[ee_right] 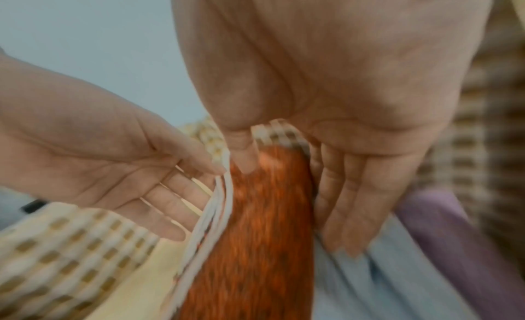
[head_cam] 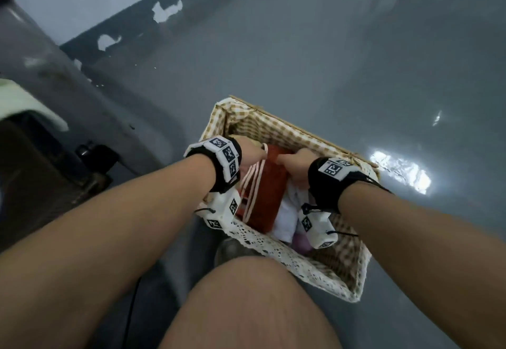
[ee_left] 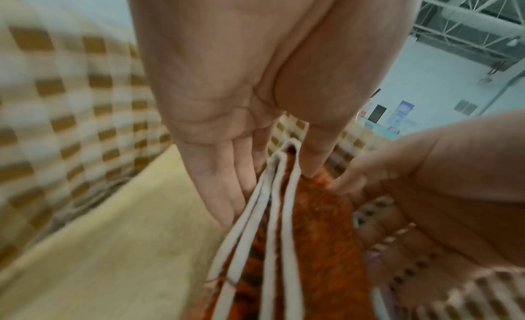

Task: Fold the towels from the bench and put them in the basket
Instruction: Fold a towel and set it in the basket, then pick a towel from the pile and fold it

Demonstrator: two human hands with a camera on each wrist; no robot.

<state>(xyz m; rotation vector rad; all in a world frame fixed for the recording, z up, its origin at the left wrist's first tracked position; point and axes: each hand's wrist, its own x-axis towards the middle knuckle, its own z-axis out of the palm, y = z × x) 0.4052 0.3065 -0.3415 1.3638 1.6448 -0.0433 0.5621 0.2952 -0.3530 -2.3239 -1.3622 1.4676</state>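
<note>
A wicker basket (head_cam: 290,122) with checked lining (ee_left: 71,111) stands on the grey floor. A folded rust-orange towel (head_cam: 262,195) with white stripes (ee_left: 284,235) stands on edge inside it. My left hand (head_cam: 253,154) lies with straight fingers (ee_left: 221,190) along the striped side, thumb tip on the towel's top. My right hand (head_cam: 293,161) has its thumb on the top and straight fingers (ee_right: 340,212) down the other side. A yellow towel (ee_left: 113,246) lies left of the orange towel (ee_right: 255,235). A pale towel (ee_right: 383,280) and a purple towel (ee_right: 454,235) lie right of it.
A grey bench (head_cam: 41,69) runs along the left, with a pale green cloth (head_cam: 22,102) on it. My bare knee (head_cam: 246,307) is just in front of the basket's lace edge (head_cam: 273,250). A black cable (head_cam: 131,310) trails on the glossy floor (head_cam: 356,47).
</note>
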